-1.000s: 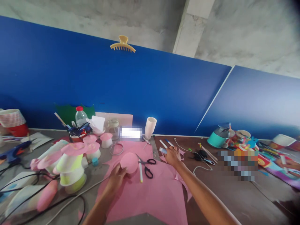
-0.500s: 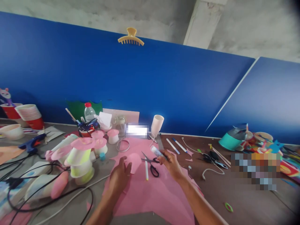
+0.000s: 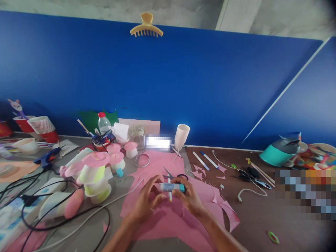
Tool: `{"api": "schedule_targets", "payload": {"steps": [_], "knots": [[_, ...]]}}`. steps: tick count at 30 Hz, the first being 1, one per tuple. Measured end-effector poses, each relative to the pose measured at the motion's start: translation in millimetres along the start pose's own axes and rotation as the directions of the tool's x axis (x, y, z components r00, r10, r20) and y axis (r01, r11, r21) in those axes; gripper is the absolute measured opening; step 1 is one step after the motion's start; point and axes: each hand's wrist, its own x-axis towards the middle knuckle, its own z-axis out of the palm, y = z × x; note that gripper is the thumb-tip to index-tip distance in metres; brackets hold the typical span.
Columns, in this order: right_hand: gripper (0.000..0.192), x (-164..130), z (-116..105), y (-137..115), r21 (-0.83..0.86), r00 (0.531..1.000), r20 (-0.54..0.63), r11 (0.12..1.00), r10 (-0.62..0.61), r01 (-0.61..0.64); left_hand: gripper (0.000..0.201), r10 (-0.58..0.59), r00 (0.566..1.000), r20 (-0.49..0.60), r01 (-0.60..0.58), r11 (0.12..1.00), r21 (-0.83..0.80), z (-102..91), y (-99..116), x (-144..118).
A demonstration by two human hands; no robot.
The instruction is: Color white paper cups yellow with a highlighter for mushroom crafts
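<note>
1. Right hand [image 3: 191, 198]: fingers and thumb closed on teal end of a tube [image 3: 168, 188]; tube level, lower centre of frame, label too blurred to read.
2. Left hand [image 3: 147, 199]: thumb and fingers curved around tube's other end, gap between them; can't tell if it grips anything. Both forearms cut off at bottom edge.
3. White marker [image 3: 170, 195]: middle hidden behind tube, only its ends show.
4. Scissors [image 3: 168, 172]: blades and 1 handle loop visible, rest behind right hand and tube.
5. Pink sheet [image 3: 162, 224]: under both hands, partly covered by them and the forearms.
6. Right of centre: 2 blue-and-white pens [image 3: 205, 160], side by side near pink scraps [image 3: 199, 172].
7. Left: pink-topped cups [image 3: 96, 164], overlapping, exact count unclear; black cables [image 3: 65, 229] tangled, some running out of frame.
8. Back: glass jar [image 3: 138, 138], contents unclear; pixelated white block beside it.
9. Right edge: pixelated patch hides an object; colourful clutter [image 3: 315, 157] above it, cut off.
</note>
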Motion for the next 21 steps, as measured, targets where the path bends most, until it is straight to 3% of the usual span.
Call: {"api": "schedule_targets", "payload": {"steps": [3, 6, 14, 18, 21], "knots": [[0.036, -4.1, 4.9, 3.8, 0.032, 0.998, 0.06, 0.999, 0.015, -0.017, 0.034, -0.024, 0.996, 0.081, 0.016, 0.996, 0.093, 2.2, 7.5, 0.3], [0.039, -5.8, 4.5, 3.0, 0.057, 0.997, 0.076, 0.998, 0.017, -0.022, 0.024, -0.052, 0.995, 0.082, 0.043, 0.993, 0.107, 2.3, 11.8, 1.8], [0.049, 2.0, -5.7, 4.9, 0.2, 0.997, -0.051, 0.978, -0.052, 0.062, 0.032, -0.13, 0.992, 0.0, 0.13, 0.99, -0.047, 1.1, 8.7, 2.6], [0.044, 8.1, -8.0, 3.9, 0.127, 0.994, -0.096, 0.99, -0.047, 0.059, 0.029, -0.135, 0.99, -0.03, 0.132, 0.989, -0.069, 2.2, 9.8, 2.3], [0.037, 20.8, -12.9, 4.4, -0.05, 0.977, -0.188, 0.994, -0.1, 0.092, 0.027, -0.116, 0.992, -0.042, 0.114, 0.993, -0.035, 1.5, 11.7, 2.3]]}}
